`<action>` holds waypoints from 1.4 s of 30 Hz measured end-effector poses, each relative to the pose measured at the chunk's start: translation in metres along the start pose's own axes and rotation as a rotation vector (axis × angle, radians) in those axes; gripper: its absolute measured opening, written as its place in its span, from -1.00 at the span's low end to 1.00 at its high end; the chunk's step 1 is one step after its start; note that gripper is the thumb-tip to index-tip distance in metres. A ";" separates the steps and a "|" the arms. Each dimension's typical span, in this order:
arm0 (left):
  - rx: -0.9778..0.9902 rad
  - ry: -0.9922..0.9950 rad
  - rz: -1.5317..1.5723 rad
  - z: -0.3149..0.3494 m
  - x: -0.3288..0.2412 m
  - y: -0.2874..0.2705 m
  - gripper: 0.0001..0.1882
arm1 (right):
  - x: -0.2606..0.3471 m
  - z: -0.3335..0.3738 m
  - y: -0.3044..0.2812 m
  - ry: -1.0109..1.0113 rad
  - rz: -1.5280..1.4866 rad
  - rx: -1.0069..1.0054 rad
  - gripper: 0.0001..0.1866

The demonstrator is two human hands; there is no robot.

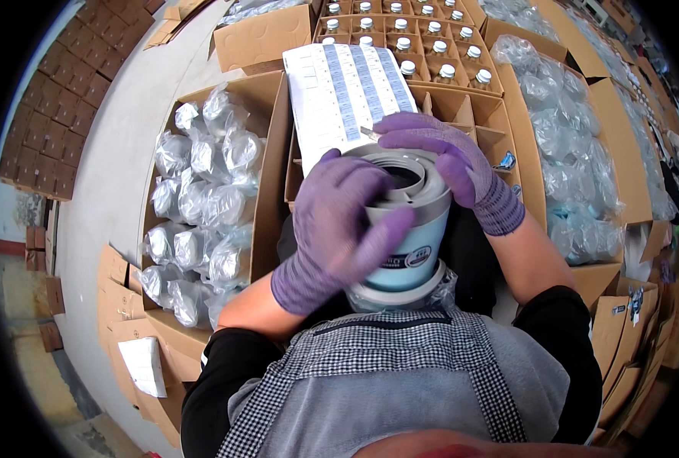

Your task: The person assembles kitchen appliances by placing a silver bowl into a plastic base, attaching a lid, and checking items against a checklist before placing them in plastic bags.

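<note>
A light blue jug (412, 256) with a grey ringed top and a round dark-and-white sticker stands upright in front of me. Clear plastic bunches around its base. At the jug's left side is my left hand (339, 214), in a purple knit glove, slightly blurred, its thumb spread from the fingers. Reaching over the top's far right rim, my right hand (435, 153), also gloved, has its fingers stretched out. By its fingertips shows a small silvery piece (370, 133), too small to name. Behind the jug lies a white sheet (347, 95) with printed blue-grey columns.
An open carton (270, 175) on the left holds several plastic-wrapped items. Ahead, a divided carton (435, 76) holds clear bottles with white caps. More bagged items fill a carton (526, 145) on the right. Flattened cardboard (622, 328) leans at the lower right.
</note>
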State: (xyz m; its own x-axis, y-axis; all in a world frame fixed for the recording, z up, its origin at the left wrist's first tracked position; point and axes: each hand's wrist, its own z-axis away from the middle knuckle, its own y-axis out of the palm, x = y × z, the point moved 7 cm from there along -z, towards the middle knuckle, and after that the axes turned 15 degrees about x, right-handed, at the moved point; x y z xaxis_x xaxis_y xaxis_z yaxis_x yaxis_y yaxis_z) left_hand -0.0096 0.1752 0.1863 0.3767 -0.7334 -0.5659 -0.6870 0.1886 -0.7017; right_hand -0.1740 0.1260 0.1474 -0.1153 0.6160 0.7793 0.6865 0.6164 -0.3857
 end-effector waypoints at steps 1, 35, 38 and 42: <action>0.097 0.068 -0.181 -0.005 -0.016 0.002 -0.43 | -0.011 -0.004 -0.010 0.044 0.097 0.003 -0.13; 0.283 -0.010 0.946 -0.069 0.018 -0.029 0.21 | 0.032 -0.017 -0.078 0.335 -0.267 -0.379 -0.30; 0.256 0.042 1.173 -0.094 0.054 -0.032 -0.33 | 0.034 -0.037 -0.123 0.181 -0.057 -0.524 -0.38; 0.133 0.030 1.409 -0.119 0.073 -0.016 -0.56 | 0.053 -0.062 -0.093 -0.060 1.222 -0.065 -0.17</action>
State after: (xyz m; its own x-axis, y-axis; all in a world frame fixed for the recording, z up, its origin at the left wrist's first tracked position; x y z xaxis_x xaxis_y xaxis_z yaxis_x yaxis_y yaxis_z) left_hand -0.0445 0.0407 0.2076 -0.5794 0.1046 -0.8083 -0.4081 0.8212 0.3988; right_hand -0.1999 0.0707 0.2548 0.5984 0.7947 -0.1021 0.4008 -0.4073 -0.8206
